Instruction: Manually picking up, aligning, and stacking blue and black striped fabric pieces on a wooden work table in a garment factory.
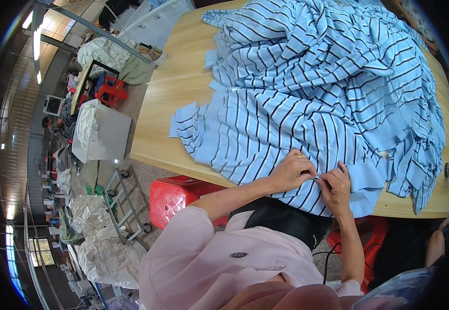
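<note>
A large heap of light blue knitted garments with dark and white stripes (281,119) covers much of the wooden table. Over the near edge of the pile, my left hand (292,171) is closed in a pinch, a yellow ring on one finger. Close beside it, my right hand (336,185) is also closed, its fingertips almost meeting the left ones. Something small, thin and pale shows between the fingertips; it is too small to name. Striped cloth lies beneath both hands, and a plain light blue band (365,178) of a garment is just right of my right hand.
Left of the wooden table (157,129) stands a white bin (103,132) with pale cloth. A red stool (170,199) is tucked by the near edge, a wheeled metal frame (124,204) beyond it. White cloth heaps (108,253) lie lower left. Another person's arm (435,247) shows at right.
</note>
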Demonstrator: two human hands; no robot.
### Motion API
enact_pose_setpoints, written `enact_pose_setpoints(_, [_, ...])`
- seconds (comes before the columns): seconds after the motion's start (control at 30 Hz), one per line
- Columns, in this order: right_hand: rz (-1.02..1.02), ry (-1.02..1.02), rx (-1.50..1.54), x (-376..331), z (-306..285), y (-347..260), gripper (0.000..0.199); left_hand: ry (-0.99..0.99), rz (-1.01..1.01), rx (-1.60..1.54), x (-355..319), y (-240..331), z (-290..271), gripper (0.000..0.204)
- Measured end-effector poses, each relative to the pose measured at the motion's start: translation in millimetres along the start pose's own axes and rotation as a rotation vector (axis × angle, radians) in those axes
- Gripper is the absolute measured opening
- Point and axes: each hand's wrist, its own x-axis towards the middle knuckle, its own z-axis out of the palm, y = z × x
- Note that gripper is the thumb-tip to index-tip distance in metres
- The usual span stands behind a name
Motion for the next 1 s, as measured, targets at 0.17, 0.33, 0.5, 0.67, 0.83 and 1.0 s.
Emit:
enact_pose_setpoints(0.17, [-0.096, 0.095, -0.167, 0, 6, -4, 0.013, 0.111, 0.072, 0.073, 1, 6, 6, 0.014])
enact_pose_setpoints(0.33, [-0.138, 0.118, -0.217, 3, 8, -2, 0.01, 0.229, 0.113, 0.23, 12, 7, 18, 0.017])
enact_pose_setpoints(0.5, [-0.167, 0.135, -0.26, 4, 6, -1, 0.013, 0.145, 0.201, 0.339, 12, 4, 13, 0.018])
enact_pose_setpoints(0.67, [-0.132, 0.079, -0.195, -12, -20, 2, 0.02, -0.109, 0.404, 0.376, -3, 17, -21, 0.034])
enact_pose_setpoints(0.83, [-0.118, 0.2, -0.212, -23, -19, -1, 0.026, -0.175, 0.34, 0.407, -5, 10, -22, 0.055])
enact_pose_setpoints(1.0, [-0.058, 0.285, -0.413, -41, -35, 11, 0.036, -0.111, 0.274, 0.415, -1, 16, -19, 0.04])
